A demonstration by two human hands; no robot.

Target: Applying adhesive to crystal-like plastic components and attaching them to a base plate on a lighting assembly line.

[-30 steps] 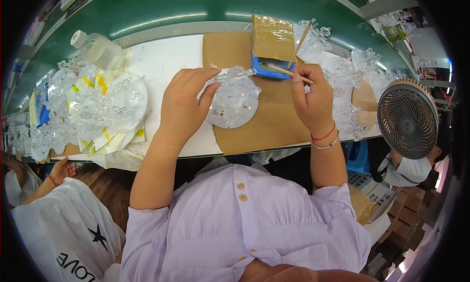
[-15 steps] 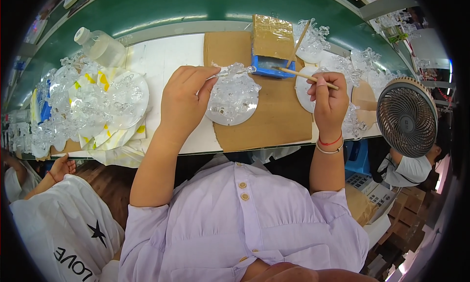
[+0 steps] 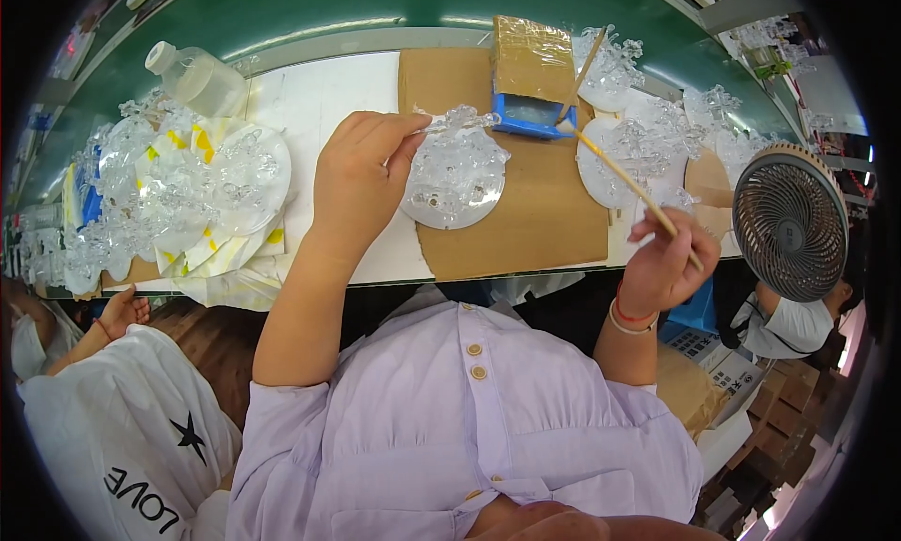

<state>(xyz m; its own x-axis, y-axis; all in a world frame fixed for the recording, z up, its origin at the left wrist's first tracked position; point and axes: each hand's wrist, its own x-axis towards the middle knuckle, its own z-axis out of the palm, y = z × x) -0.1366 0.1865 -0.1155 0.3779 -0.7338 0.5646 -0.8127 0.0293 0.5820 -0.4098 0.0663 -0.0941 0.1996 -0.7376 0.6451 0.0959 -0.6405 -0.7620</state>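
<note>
My left hand (image 3: 364,175) is closed in a pinch on one end of a clear plastic piece (image 3: 460,119). That piece is held above a round white disc (image 3: 455,189) bearing more clear plastic pieces. Out to the right, my right hand (image 3: 671,259) grips a thin wooden brush (image 3: 624,177) by its lower end. The brush slants up to the left, its pale tip beside the right corner of a small blue box (image 3: 533,126). A cardboard flap (image 3: 535,60) covers the upper part of the box, and a second wooden stick (image 3: 584,70) leans at its right side.
A brown cardboard sheet (image 3: 511,231) lies on the white tabletop. At left are heaped clear pieces on a white disc (image 3: 272,180) and a clear bottle (image 3: 202,83). More clear pieces (image 3: 638,142) and a round fan (image 3: 793,224) stand right. Another person's hand (image 3: 122,311) is at the left edge.
My right hand has moved down and right, drawing the brush tip out of the blue box. My left hand keeps its pinch on the clear piece. The whole view has shifted slightly.
</note>
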